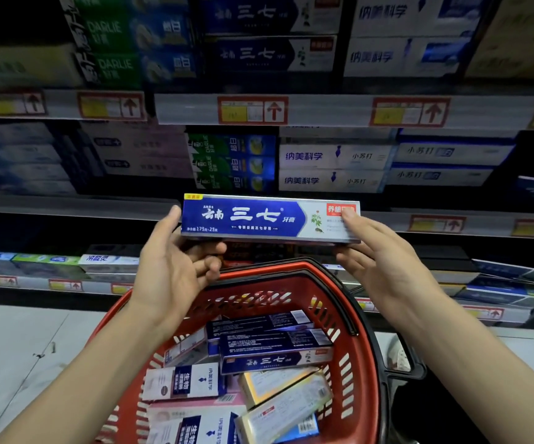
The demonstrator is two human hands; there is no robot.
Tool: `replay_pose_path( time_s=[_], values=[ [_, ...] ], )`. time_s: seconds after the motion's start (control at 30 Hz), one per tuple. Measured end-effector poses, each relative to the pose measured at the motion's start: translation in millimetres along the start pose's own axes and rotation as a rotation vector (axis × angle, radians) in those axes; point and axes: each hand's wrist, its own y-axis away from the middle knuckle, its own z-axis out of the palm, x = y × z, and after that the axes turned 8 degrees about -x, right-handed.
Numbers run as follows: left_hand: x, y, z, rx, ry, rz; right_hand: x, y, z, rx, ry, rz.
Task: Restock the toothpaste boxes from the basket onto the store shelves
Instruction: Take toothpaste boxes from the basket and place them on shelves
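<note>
I hold a long blue-and-white toothpaste box (pixel 259 219) level in front of the shelves, above the red basket (pixel 360 357). My left hand (pixel 176 264) grips its left end, thumb on the front edge and fingers curled underneath. My right hand (pixel 377 251) holds the right end, thumb over the red label and fingers below. The basket holds several more toothpaste boxes (pixel 275 350), blue, white, pink and yellow, lying jumbled.
Shelves (pixel 323 110) with price tags run across the view, stacked with toothpaste boxes. Matching blue boxes (pixel 252 54) sit on the upper shelf. The shelf level just behind the held box looks dark. Grey floor lies at the lower left.
</note>
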Motion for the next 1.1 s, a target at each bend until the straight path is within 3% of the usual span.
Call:
replay_pose_path(
  time_s=[0.23,0.77,1.1],
  values=[
    [-3.0,-3.1,-8.0,0.072,0.004,-0.013,-3.6,-2.9,-4.3,-0.151,-0.030,-0.078],
    [4.0,-2.7,-11.3,0.023,0.080,0.065,-1.6,-11.4,-1.6,-0.155,-0.055,-0.117],
    [5.8,-15.9,-2.1,0.101,-0.101,0.176,-0.9,-15.1,8.8,0.002,-0.081,-0.177]
  ],
)
